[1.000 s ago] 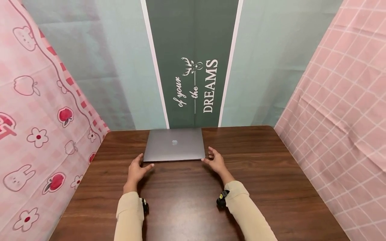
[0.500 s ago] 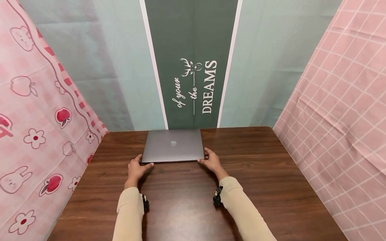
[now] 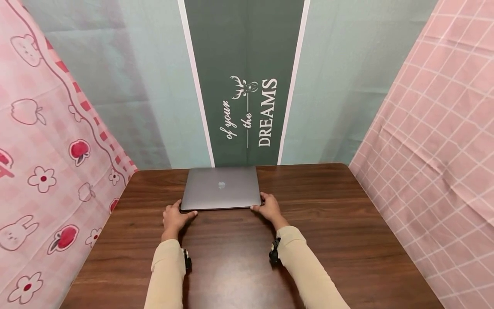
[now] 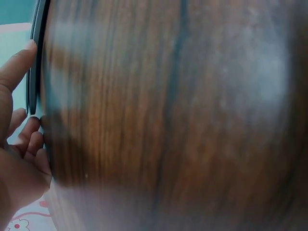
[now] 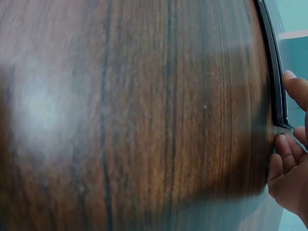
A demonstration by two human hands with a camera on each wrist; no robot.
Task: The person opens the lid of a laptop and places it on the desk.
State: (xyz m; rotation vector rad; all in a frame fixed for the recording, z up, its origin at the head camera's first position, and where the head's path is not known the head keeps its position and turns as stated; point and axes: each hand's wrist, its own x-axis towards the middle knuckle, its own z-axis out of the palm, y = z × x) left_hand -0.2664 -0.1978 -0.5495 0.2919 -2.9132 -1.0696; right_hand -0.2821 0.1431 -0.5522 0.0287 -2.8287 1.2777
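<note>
Wood-grained table [image 3: 355, 227] bears a smooth, rectangular laptop [image 3: 221, 193].

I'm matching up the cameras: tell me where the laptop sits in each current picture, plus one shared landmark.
Head: laptop, below and slightly left of centre.
Left wrist: its dark edge, upper left.
Right wrist: its dark edge, upper right.
Shared landmark: the brown wooden tabletop, visible in all three.

A laptop [image 3: 221, 195] lies far back on a table [image 3: 328, 223], before a backdrop [image 3: 247, 43], between a left hand [image 3: 175, 218] and a right hand [image 3: 271, 210] at its near corners.
</note>
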